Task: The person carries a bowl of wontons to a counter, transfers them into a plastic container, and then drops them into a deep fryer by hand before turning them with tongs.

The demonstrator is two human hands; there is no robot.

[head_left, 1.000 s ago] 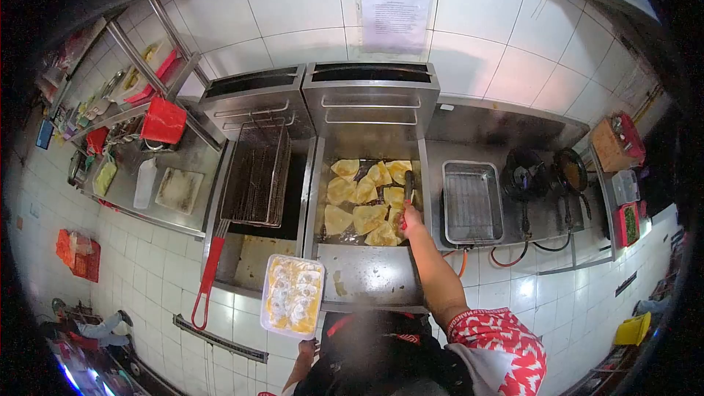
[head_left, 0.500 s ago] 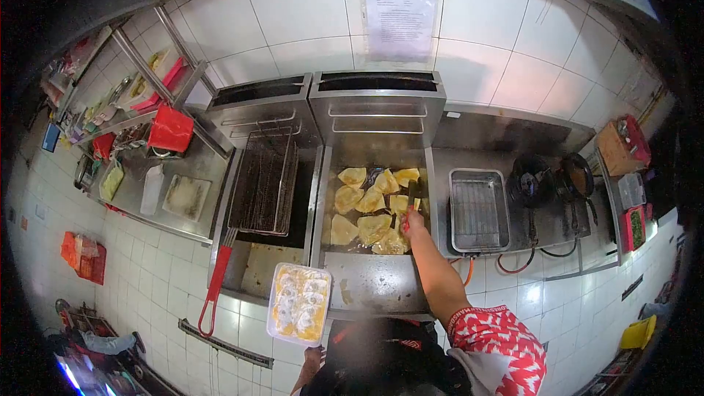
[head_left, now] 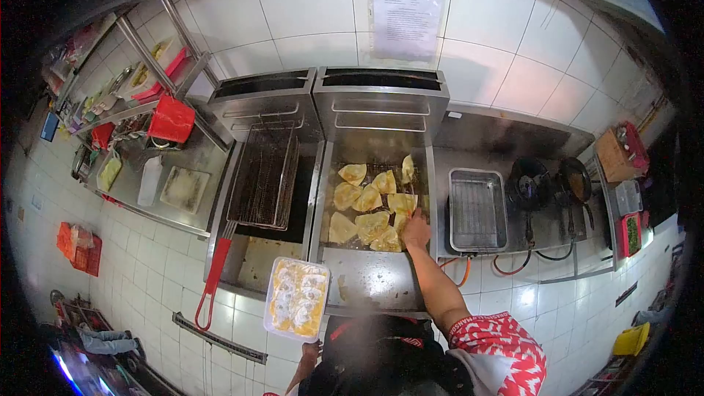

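Note:
Several pale golden folded pieces [head_left: 372,226] float in the oil of the right fryer [head_left: 374,280]. My right hand [head_left: 416,230] is over the fryer's right edge, closed round a utensil with a red handle that is mostly hidden; its far end is among the pieces at the right. At the lower left my left hand [head_left: 311,352] touches the bottom edge of a white plastic container [head_left: 297,299] holding floured yellow pieces. That hand's fingers are largely hidden under the container, which is held in front of the left fryer.
A wire basket [head_left: 265,176] with a red handle rests over the left fryer. A metal tray with a rack [head_left: 477,211] and black pans [head_left: 529,182] stand to the right. At the left, shelves hold a red bucket [head_left: 171,119] and a white bottle [head_left: 150,181].
My right hand has moved slightly down and right. One piece at the upper right now stands on edge, and pieces near it have shifted. The view has moved a little.

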